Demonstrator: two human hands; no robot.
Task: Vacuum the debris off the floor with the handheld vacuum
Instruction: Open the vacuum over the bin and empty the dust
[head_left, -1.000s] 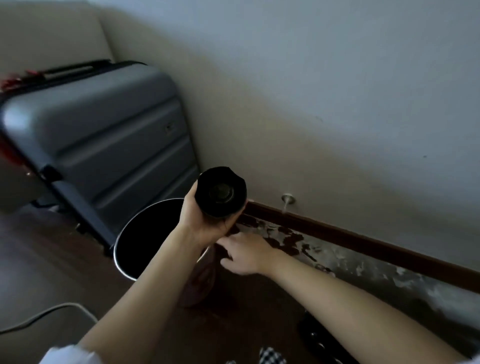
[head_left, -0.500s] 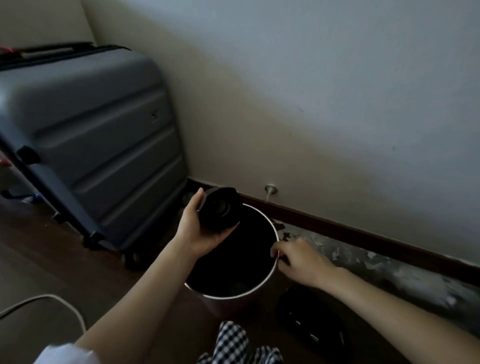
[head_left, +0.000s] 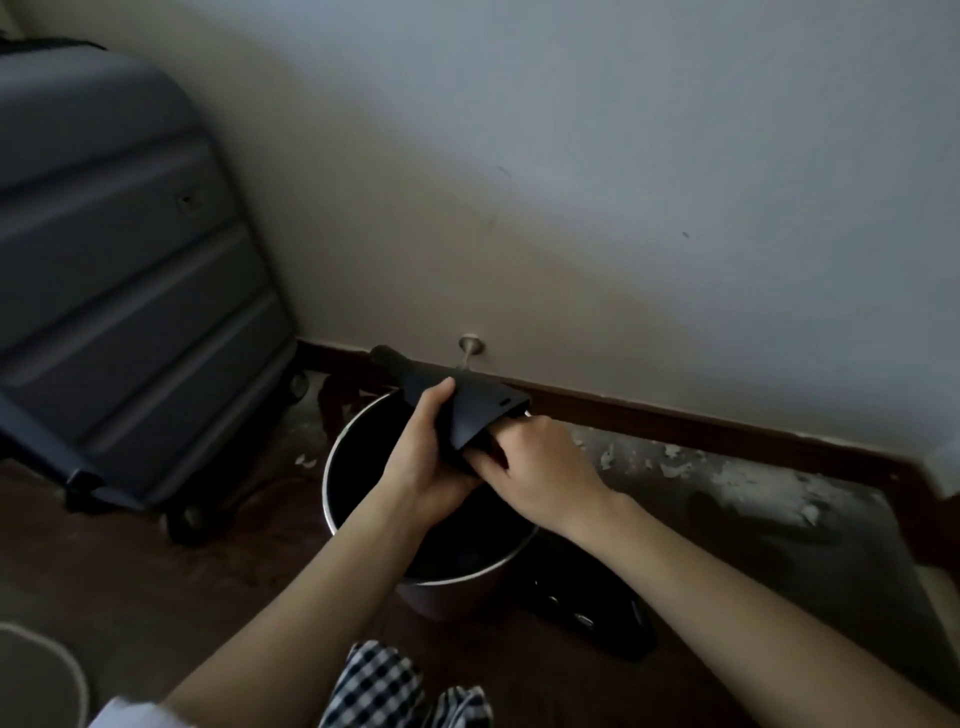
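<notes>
A black, tapered piece of the handheld vacuum (head_left: 470, 410) is held tilted over the open, metal-rimmed bin (head_left: 328, 488). My left hand (head_left: 421, 462) grips this piece around its middle from the left. My right hand (head_left: 540, 470) has its fingers curled onto the piece's wide lower end. Another black part of the vacuum (head_left: 592, 610) lies on the floor just right of the bin. Pale flakes of debris (head_left: 727, 467) are scattered on the floor along the brown baseboard (head_left: 675, 418).
A grey hard-shell suitcase (head_left: 119, 291) on wheels stands at the left against the wall. A small door stop (head_left: 470, 345) sticks out of the wall behind the bin. A white cable (head_left: 67, 660) curves at the bottom left. Checkered cloth (head_left: 384, 686) shows at the bottom edge.
The view has dropped closer to the bin. My left hand turned the black piece from end-on to tilted over the bin. My right hand left the bin's rim and took hold of the piece's lower end.
</notes>
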